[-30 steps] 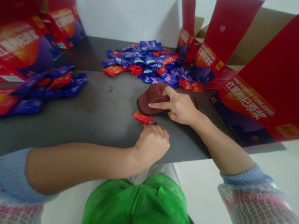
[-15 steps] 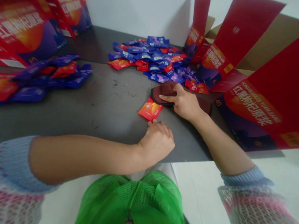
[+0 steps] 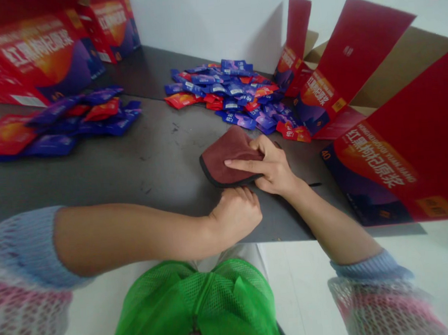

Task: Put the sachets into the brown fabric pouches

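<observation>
A maroon cloth [image 3: 223, 156] with a black edge lies on the dark grey table, in front of the pile of sachets. My right hand [image 3: 271, 167] grips its right part, the index finger stretched across the top. Just below the cloth's front edge, my left hand [image 3: 237, 214] is closed, knuckles up. Its fingertips are hidden near the cloth edge, and what they hold cannot be seen. No part of the red sachet shows from under the cloth.
Blue and red sachets [image 3: 234, 88] are heaped at the back centre, with another group [image 3: 54, 127] at the left. Open red cartons [image 3: 383, 163] stand at the right, more cartons [image 3: 38, 57] at the back left. A green mesh item [image 3: 194, 306] is below the table edge.
My right hand has moved the maroon cloth left and nearer, over the red sachet that showed before. The left hand has stayed in nearly the same place.
</observation>
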`<control>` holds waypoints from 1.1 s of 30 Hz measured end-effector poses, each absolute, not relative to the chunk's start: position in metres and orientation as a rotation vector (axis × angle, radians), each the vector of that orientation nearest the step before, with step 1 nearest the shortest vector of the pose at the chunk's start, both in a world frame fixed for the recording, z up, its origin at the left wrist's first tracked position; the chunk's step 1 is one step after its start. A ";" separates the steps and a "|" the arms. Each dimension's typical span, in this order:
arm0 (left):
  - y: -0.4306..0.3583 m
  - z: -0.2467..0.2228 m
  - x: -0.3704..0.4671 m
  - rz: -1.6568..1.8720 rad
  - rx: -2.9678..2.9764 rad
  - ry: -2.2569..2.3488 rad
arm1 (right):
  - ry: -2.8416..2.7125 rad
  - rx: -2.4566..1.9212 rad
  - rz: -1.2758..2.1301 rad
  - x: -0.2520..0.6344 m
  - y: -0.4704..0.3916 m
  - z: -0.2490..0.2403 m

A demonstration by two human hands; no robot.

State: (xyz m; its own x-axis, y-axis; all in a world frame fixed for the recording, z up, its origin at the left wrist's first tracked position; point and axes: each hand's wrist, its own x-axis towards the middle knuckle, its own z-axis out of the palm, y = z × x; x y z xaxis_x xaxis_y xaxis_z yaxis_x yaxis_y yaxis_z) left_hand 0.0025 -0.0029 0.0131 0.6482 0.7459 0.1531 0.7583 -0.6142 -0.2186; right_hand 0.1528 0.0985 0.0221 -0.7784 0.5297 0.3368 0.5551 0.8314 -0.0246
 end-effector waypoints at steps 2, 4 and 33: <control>-0.004 0.012 0.002 -0.099 -2.623 -1.224 | -2.735 -0.731 -0.053 0.145 0.095 0.020; -0.006 0.010 0.002 -0.119 -2.579 -1.208 | -2.814 -0.758 -0.038 0.138 0.095 0.019; 0.058 0.029 -0.029 -0.007 -2.476 -2.212 | -2.070 -1.401 0.070 0.171 0.132 0.015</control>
State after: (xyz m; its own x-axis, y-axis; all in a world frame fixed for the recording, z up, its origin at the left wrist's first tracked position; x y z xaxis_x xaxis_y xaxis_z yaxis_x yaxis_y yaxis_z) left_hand -0.0294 0.0577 0.0291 0.1196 0.9861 -0.1152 0.9853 -0.1036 0.1356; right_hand 0.1712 0.1318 0.0149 -0.2357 0.8524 0.4668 0.8187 0.4330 -0.3771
